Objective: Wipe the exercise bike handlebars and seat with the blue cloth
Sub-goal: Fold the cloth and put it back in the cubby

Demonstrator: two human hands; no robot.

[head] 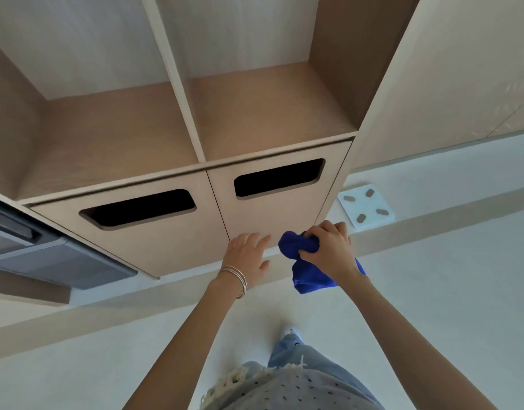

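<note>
The blue cloth (309, 276) is bunched up in my right hand (328, 247), with part of it hanging below my wrist. My left hand (248, 253), thin bangles on its wrist, is beside it with spread fingers that rest on the lower edge of the right cabinet door (275, 214). Both hands are low in front of a light wooden cabinet. No exercise bike, handlebars or seat are in view.
The cabinet has two open shelves (263, 108) above two doors with dark slot handles (280, 177). A dark grey appliance (47, 253) sits at the left. A white bathroom scale (365, 207) lies on the pale floor at the right. My shoe (290, 331) is below.
</note>
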